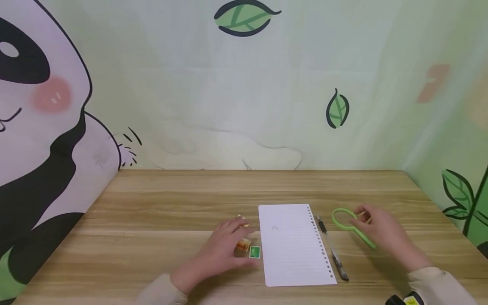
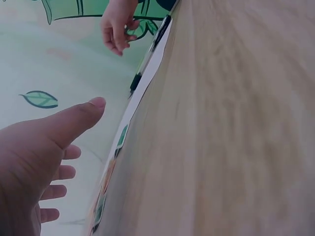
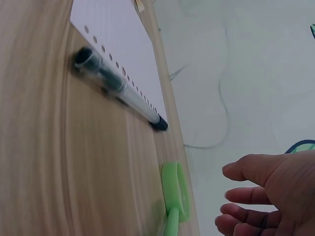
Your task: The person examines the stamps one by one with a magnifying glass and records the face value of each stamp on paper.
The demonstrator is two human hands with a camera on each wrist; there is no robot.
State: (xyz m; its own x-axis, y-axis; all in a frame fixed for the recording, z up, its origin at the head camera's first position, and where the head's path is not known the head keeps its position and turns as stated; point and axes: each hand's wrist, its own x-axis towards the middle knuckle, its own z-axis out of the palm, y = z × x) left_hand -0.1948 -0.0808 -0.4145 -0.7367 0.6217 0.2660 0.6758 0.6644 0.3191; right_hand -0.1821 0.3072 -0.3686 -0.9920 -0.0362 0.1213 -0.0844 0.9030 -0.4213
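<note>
My left hand [image 1: 226, 245] is over the table left of the paper, its fingers spread above a few small stamps. A green stamp [image 1: 254, 252] with a white border lies by the thumb. Beside it is a brownish stamp [image 1: 244, 244], partly hidden under the fingers, and a further one peeks out past the fingertips. My right hand [image 1: 381, 228] hovers by a light green magnifying glass [image 1: 366, 239], overlapping its ring in the head view. From the right wrist, loosely bent fingers [image 3: 246, 195] show apart from the magnifying glass, with nothing between them.
A lined sheet of loose-leaf paper [image 1: 293, 250], with faint writing and punched holes along its right edge, lies between the hands. Along that edge is a clear pen [image 1: 332, 248] with black ends. A wall with a printed panda and leaves [image 1: 244, 19] stands behind the wooden table [image 1: 171, 199].
</note>
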